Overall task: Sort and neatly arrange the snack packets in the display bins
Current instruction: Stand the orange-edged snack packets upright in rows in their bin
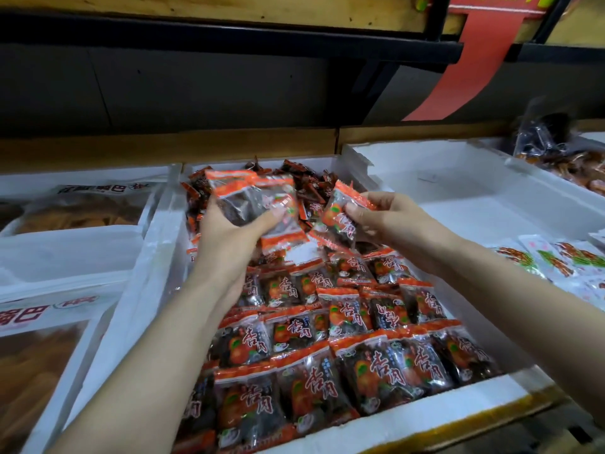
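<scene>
Now left hand (229, 234) grips stacked packets (258, 204); right hand (389, 217) pinches one packet (340, 221).

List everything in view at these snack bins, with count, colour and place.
middle bin: one, white foam, centre.
rowed packets: many, orange and dark, neat rows in middle bin's near part.
loose packets: many, same colours, heaped at its far end.
held stack: a few packets, orange and dark, in left hand.
single packet: one, orange and dark, pinched by right hand.
right bin: one, white, right of middle bin.
white packets: several, white with green and red print, right edge.
large bags: two, clear with brown contents, left bins.
red strip: one, red, hanging top right.
left hand: one, bare, above middle bin.
right hand: one, bare, above middle bin.
</scene>
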Demonstrator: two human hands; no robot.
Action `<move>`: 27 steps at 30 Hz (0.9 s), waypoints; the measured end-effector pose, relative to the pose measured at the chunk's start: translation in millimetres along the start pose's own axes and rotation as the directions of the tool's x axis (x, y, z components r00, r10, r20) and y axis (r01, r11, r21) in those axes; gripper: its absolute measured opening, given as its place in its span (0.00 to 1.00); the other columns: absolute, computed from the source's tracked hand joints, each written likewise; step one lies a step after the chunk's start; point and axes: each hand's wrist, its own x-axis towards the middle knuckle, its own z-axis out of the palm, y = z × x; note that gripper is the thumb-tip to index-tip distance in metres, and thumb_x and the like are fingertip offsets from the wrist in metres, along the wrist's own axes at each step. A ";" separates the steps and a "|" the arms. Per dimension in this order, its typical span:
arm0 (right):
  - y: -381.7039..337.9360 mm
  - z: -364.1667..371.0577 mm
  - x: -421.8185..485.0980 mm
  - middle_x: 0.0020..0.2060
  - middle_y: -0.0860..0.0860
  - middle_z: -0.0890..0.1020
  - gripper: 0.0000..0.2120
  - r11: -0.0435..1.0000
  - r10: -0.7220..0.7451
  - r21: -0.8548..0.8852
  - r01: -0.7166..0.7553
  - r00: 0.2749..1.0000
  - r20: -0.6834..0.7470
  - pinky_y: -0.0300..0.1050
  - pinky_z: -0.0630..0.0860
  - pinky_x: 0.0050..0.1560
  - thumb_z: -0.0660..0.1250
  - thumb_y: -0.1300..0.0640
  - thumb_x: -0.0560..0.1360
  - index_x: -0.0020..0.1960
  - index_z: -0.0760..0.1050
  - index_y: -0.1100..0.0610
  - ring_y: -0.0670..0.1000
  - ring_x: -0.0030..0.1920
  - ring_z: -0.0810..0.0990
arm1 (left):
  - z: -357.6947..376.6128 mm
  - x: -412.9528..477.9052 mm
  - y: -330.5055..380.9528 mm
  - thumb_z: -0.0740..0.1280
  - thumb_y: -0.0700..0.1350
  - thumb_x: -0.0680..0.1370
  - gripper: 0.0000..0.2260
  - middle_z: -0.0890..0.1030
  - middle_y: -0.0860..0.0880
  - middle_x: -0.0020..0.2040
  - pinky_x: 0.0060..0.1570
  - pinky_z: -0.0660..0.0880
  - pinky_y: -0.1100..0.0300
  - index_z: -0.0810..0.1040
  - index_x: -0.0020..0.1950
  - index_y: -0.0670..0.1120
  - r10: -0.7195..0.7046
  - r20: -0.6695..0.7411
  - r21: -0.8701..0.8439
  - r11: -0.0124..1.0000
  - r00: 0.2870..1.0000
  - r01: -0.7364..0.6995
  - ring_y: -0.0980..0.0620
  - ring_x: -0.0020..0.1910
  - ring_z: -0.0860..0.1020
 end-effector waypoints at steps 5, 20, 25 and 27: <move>9.7 32.0 -1.3 0.41 0.55 0.82 0.09 0.935 0.110 -0.354 0.019 0.934 0.340 0.31 0.75 0.36 0.65 0.57 0.77 0.49 0.77 0.63 0.46 0.38 0.80 | -14.0 0.7 13.7 0.74 0.38 0.72 0.20 0.84 0.48 0.52 0.38 0.79 0.63 0.75 0.63 0.44 0.030 -0.158 -0.097 0.994 0.987 -0.046 0.54 0.47 0.84; 34.0 69.6 -2.9 0.57 0.48 0.78 0.15 0.759 0.014 -0.577 0.301 0.878 0.478 0.36 0.70 0.59 0.63 0.53 0.78 0.64 0.70 0.54 0.45 0.57 0.76 | -13.3 4.1 0.8 0.75 0.39 0.71 0.20 0.84 0.51 0.52 0.39 0.75 0.62 0.75 0.59 0.49 -0.019 -0.113 -0.010 1.000 0.993 0.018 0.54 0.48 0.83; 24.1 63.6 5.3 0.55 0.51 0.78 0.13 0.935 -0.162 -0.298 0.192 0.979 0.123 0.44 0.79 0.50 0.55 0.59 0.81 0.65 0.65 0.55 0.46 0.49 0.79 | -15.9 4.1 -2.3 0.75 0.38 0.71 0.20 0.85 0.47 0.50 0.35 0.78 0.62 0.77 0.61 0.43 -0.092 -0.027 0.028 0.995 0.995 0.092 0.53 0.44 0.84; 12.8 60.5 8.0 0.51 0.51 0.79 0.12 0.983 -0.166 -0.072 0.167 0.986 0.019 0.36 0.79 0.44 0.54 0.57 0.82 0.64 0.65 0.55 0.41 0.43 0.80 | -15.5 3.2 -2.7 0.75 0.37 0.71 0.19 0.85 0.47 0.50 0.35 0.78 0.62 0.77 0.61 0.43 -0.121 0.017 0.035 0.992 0.993 0.120 0.52 0.44 0.84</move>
